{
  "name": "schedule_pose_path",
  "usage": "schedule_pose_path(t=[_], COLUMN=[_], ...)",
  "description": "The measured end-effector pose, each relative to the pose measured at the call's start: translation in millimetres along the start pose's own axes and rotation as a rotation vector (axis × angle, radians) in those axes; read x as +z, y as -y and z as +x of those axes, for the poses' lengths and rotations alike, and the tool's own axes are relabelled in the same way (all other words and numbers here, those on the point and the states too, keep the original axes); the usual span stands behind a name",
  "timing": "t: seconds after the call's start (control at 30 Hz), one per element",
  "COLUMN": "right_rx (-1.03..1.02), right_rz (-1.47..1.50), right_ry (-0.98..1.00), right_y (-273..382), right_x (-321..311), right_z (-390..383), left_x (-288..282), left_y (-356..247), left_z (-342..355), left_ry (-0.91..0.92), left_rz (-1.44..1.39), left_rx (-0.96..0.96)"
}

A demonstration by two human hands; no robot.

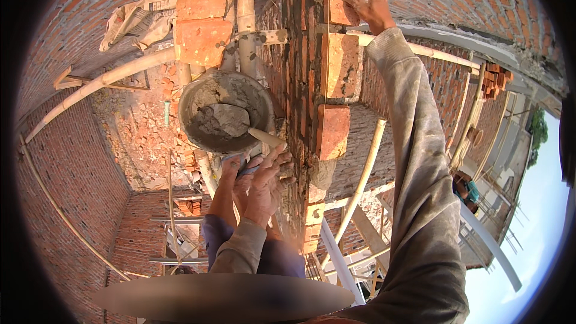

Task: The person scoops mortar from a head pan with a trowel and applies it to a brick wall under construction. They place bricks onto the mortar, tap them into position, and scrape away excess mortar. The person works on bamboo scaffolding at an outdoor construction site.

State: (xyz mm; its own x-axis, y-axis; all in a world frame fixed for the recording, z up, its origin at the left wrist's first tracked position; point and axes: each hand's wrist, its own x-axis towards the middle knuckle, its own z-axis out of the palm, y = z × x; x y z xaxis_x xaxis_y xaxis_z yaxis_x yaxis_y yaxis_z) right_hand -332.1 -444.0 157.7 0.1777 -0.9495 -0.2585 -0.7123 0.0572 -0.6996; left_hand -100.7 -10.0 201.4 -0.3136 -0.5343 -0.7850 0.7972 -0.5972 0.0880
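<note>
My right hand (367, 1) grips an orange brick (336, 6) at the top of a narrow brick wall (306, 84), its thumb and fingers on the brick. More bricks (340, 66) lie along the wall below it. My left hand (267, 186) is open, fingers apart and slightly bent, just under the end of a trowel handle (264, 138); whether it touches the handle I cannot tell. The trowel's blade (225, 119) lies in grey mortar inside a round bucket (191, 105). My legs and feet show behind my left hand.
Bamboo poles (114, 75) surround me at height. Loose bricks (201, 42) and a sack (138, 18) sit beyond the bucket. Rubble (126, 120) lies far below left. A brick pile (497, 81) and another person (467, 191) are at the right.
</note>
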Motion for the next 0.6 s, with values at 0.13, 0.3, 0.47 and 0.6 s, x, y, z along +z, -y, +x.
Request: schedule_pose_path(t=[0.13, 0.3, 0.47, 0.6], right_rx=[-0.06, -0.189, -0.379, -0.306], right_rz=[0.128, -0.294, -0.21, -0.317], right_ry=[-0.018, -0.2, -0.409, 0.149], right_y=[-5, 17, 65, 95], right_x=[-1, 5, 78, 188], right_z=[1, -21, -155, -299], left_x=[2, 2, -10, -32], left_y=[2, 2, 0, 4], left_z=[-1, -5, -5, 0], left_ry=[-0.019, -0.009, -0.164, -0.414], left_rz=[0.013, 0.0, -0.12, -0.146], left_rx=[0.005, 0.002, 0.051, 0.18])
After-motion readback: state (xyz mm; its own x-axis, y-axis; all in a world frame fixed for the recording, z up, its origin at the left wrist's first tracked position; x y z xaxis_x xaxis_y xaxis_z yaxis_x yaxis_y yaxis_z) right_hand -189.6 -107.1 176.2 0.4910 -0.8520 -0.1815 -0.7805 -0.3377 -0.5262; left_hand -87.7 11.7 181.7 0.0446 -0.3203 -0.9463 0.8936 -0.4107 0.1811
